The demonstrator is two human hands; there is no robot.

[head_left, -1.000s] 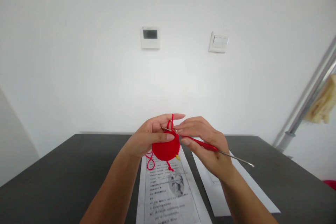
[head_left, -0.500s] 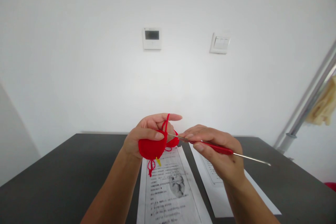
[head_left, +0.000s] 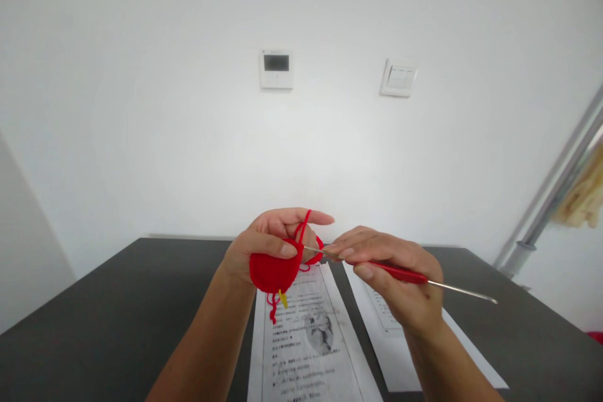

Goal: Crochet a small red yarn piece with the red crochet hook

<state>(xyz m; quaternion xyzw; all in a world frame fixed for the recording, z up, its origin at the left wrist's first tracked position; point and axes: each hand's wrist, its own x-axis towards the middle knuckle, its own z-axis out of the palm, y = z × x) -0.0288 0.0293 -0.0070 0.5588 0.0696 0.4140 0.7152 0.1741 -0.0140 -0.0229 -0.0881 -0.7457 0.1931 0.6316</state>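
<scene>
My left hand pinches a rounded red crochet piece under its thumb. A strand of red yarn runs from the piece up over the outstretched index finger. From the lower edge hang a yellow stitch marker and a red yarn tail. My right hand is closed around the red handle of a double-ended crochet hook. One metal end of the hook meets the edge of the piece near the left thumb; the other points out to the right. More red yarn shows behind the left fingers.
Two printed sheets lie on the dark table: a pattern page with a picture under the hands, and another sheet beneath the right forearm. Behind is a white wall with a control panel and a switch.
Both hands, with the crochet piece and hook, sit slightly further right and lower in view. The wall fittings have shifted right as well. Each hand keeps its hold.
</scene>
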